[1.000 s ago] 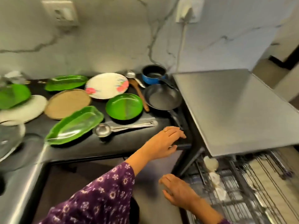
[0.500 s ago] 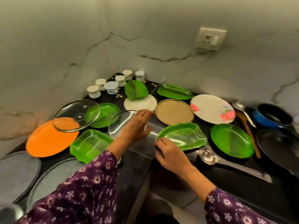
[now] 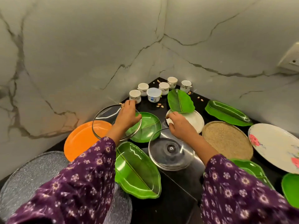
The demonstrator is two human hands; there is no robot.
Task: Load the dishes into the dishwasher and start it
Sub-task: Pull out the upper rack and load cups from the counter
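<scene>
Dishes crowd a black corner counter (image 3: 178, 183). My left hand (image 3: 127, 116) stretches over a tilted glass lid (image 3: 103, 120) that leans on an orange plate (image 3: 80, 139) and a round green plate (image 3: 148, 126). Its straight fingers end just short of a white cup (image 3: 134, 95). My right hand (image 3: 179, 125) hovers above a second glass lid (image 3: 171, 151). Its bent fingertips sit at the left rim of a white round plate (image 3: 194, 122); whether they pinch the rim is hidden. The dishwasher is out of view.
Several cups (image 3: 163, 88) and a white tub (image 3: 154, 94) stand in the corner. Green leaf-shaped trays (image 3: 137, 172) (image 3: 226, 112), a green leaf plate (image 3: 179, 101), a woven mat (image 3: 226, 139), a flowered plate (image 3: 275, 146) and a textured glass platter (image 3: 32, 178) surround my hands. Marble walls close two sides.
My view swung left from the dishwasher to the corner counter. Both hands moved farther back, the left from the near lid to the tilted one, the right from a leaf tray to the white plate.
</scene>
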